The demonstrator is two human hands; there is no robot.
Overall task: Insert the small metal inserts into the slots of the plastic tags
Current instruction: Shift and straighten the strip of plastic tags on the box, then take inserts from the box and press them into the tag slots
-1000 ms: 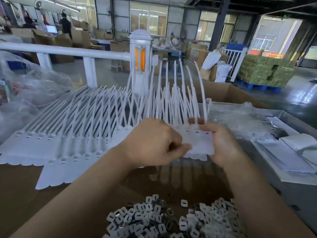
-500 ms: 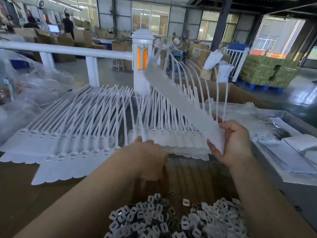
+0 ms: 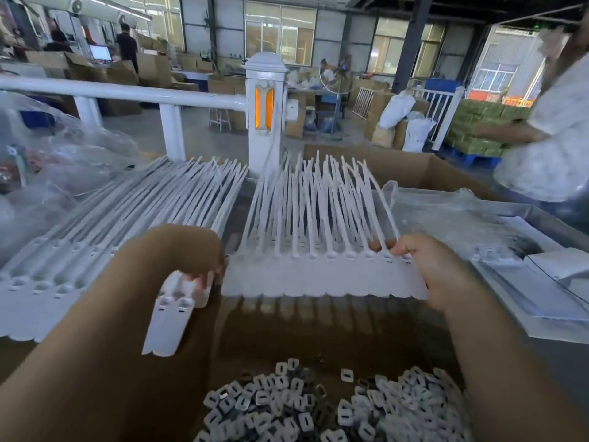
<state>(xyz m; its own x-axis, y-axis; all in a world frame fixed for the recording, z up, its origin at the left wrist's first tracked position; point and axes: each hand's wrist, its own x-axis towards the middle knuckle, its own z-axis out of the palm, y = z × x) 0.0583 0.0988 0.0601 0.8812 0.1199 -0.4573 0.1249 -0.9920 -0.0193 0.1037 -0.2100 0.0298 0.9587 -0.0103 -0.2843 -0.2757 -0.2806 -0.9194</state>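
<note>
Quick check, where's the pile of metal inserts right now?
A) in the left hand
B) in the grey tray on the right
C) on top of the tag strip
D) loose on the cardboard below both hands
D: the metal inserts lie heaped on the brown cardboard, nearer the camera than the left hand and right hand, which hold only white plastic tag strips.

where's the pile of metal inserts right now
In the head view, the inserts lie heaped bottom centre on the brown board, between the forearms, just in front of the tag strip.
</note>
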